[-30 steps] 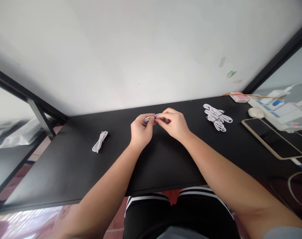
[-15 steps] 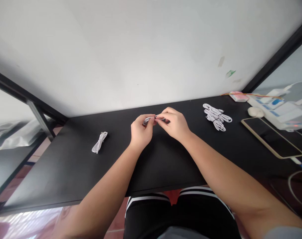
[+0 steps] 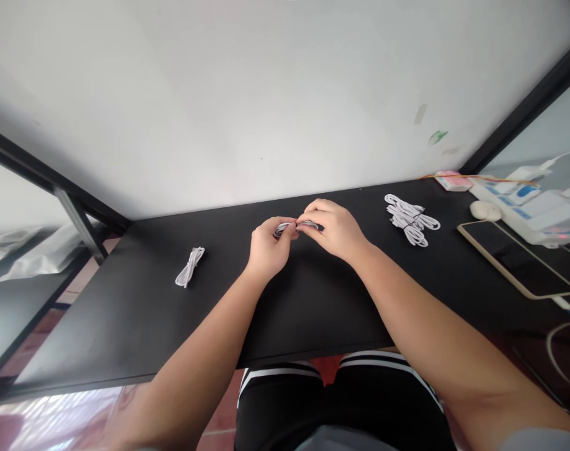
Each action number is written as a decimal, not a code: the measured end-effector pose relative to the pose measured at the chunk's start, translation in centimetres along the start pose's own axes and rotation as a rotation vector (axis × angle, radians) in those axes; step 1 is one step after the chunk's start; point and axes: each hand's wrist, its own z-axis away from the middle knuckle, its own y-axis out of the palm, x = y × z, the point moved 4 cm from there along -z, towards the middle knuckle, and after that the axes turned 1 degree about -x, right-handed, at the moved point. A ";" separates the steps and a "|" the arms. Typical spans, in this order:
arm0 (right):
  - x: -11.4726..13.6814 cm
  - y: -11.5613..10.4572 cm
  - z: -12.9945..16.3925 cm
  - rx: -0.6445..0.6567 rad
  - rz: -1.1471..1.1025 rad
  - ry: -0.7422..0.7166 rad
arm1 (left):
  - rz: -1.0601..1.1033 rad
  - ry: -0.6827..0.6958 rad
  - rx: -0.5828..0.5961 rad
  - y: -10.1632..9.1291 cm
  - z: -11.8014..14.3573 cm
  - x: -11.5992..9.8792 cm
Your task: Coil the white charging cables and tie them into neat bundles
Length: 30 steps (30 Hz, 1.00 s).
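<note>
A coiled white cable (image 3: 307, 223) is held between my two hands, above the back middle of the black table. My left hand (image 3: 272, 246) is closed around one end of the coil, thumb on top. With thumb and fingertips, my right hand (image 3: 334, 229) pinches the coil near its middle and right end. Fingers cover much of the cable, and its tie cannot be made out. Left of my hands lies another bundled white cable (image 3: 189, 267), tied at its middle. A pile of bundled white cables (image 3: 411, 219) rests to the right.
On the right lie a phone (image 3: 515, 259) with a charging lead, a white rounded case (image 3: 485, 210), a power strip (image 3: 515, 210) with plugs, and a pink-and-white box (image 3: 453, 181). A white wall (image 3: 247, 106) rises behind the black table (image 3: 139, 300).
My right fingers have shifted slightly along the cable, and more of the coil shows beneath them. My left hand keeps its hold. The view has moved a little.
</note>
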 end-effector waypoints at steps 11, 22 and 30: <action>-0.1 0.0 0.0 0.135 -0.072 0.133 | -0.105 0.064 0.041 0.0 0.1 -0.3; -1.5 1.7 0.2 0.081 -0.382 0.537 | -0.358 0.377 -0.029 -0.2 0.6 -2.2; -1.5 2.6 0.5 0.006 -0.695 0.724 | -0.403 0.488 -0.070 -0.1 0.9 -2.8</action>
